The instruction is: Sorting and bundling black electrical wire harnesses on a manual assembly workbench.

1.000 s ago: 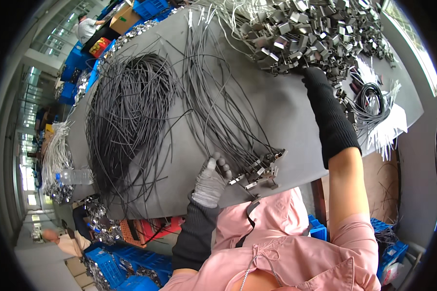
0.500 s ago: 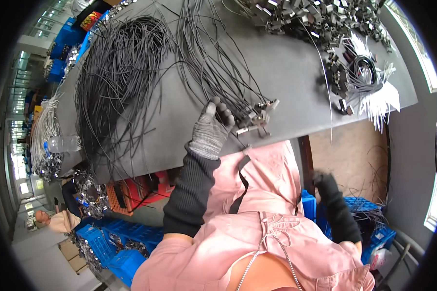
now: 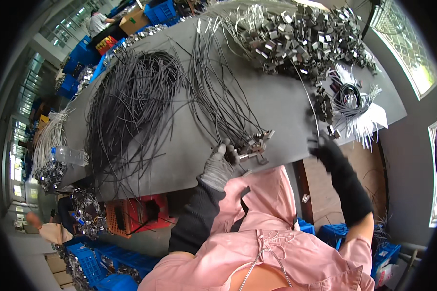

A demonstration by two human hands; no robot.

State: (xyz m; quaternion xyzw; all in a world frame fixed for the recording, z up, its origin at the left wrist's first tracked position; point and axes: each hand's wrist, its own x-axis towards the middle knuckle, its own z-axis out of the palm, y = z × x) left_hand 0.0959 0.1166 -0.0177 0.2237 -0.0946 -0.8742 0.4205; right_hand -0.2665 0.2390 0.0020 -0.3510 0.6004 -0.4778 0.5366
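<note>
Running down middle of table [image 3: 286,111], dark cables [image 3: 234,128] end in metal connectors [image 3: 255,145] near front edge. Left hand [image 3: 220,167], in grey glove, curls fingers around cables just left of connectors. Right hand [image 3: 327,151], blurred, at near edge beside lower end of thin white wire [image 3: 309,95]; cannot tell whether it grips. Big black cable heap [image 3: 136,97] at left, metal-piece pile [image 3: 306,41] far right, coiled cable [image 3: 349,97] nearer.
</note>
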